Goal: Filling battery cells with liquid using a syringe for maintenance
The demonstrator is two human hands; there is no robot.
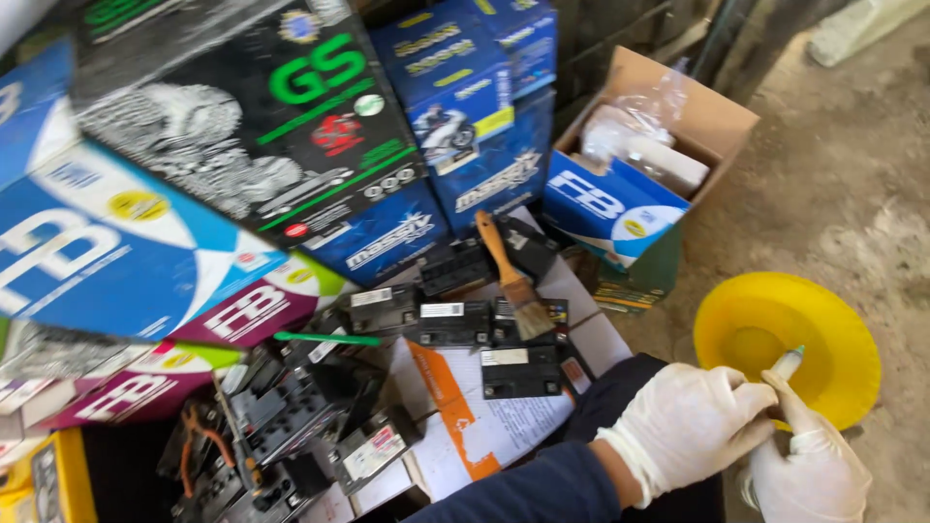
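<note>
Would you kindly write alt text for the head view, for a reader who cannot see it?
Two white-gloved hands, left hand and right hand, hold a small white pen-like object over a yellow funnel on a dirt floor. To the left lie small black batteries, a paintbrush and stacked battery boxes.

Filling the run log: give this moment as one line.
left hand: gloved, on small tube | right hand: gloved, gripping small tube | yellow funnel: on ground beside | paintbrush: on black batteries

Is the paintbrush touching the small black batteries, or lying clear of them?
Touching. The head view shows the paintbrush lying across the black batteries, its bristles resting directly on their tops with no gap.
</note>
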